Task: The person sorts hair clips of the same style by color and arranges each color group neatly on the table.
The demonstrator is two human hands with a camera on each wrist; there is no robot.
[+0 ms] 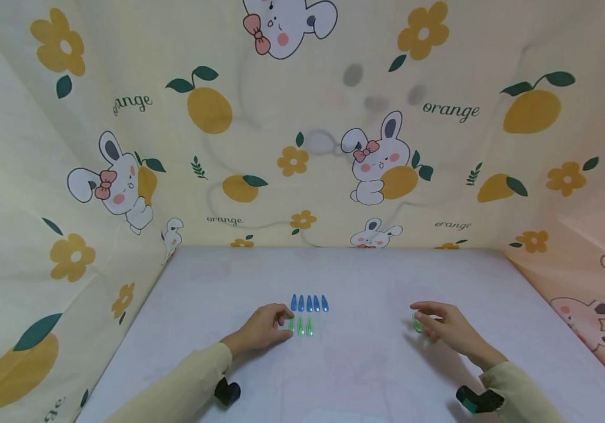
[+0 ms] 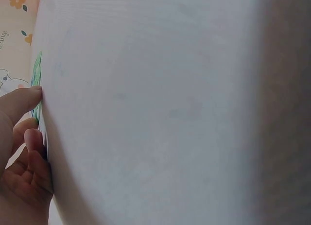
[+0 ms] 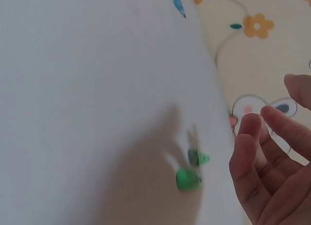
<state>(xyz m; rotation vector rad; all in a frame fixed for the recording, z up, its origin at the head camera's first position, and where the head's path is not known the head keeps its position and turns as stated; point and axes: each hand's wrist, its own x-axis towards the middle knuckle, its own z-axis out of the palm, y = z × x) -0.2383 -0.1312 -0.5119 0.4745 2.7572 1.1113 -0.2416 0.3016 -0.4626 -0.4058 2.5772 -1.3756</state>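
Note:
Several blue teardrop snap hair clips (image 1: 309,303) lie side by side in a row on the white table. Closer to me is a shorter row of three green snap hair clips (image 1: 300,326). My left hand (image 1: 262,329) pinches the leftmost green hair clip (image 1: 291,325) by its two ends, thumb at the near end. In the left wrist view, the fingers partly hide the green clips (image 2: 38,64). Off to the right, my right hand (image 1: 450,332) hovers with fingers apart, holding nothing. Below it, two green pieces (image 3: 188,180) rest on the table; their exact shape is unclear.
A patterned curtain (image 1: 270,141) with rabbits, oranges and flowers encloses the back and sides of the table (image 1: 355,376). Black wrist devices (image 1: 227,392) are worn at both sleeves.

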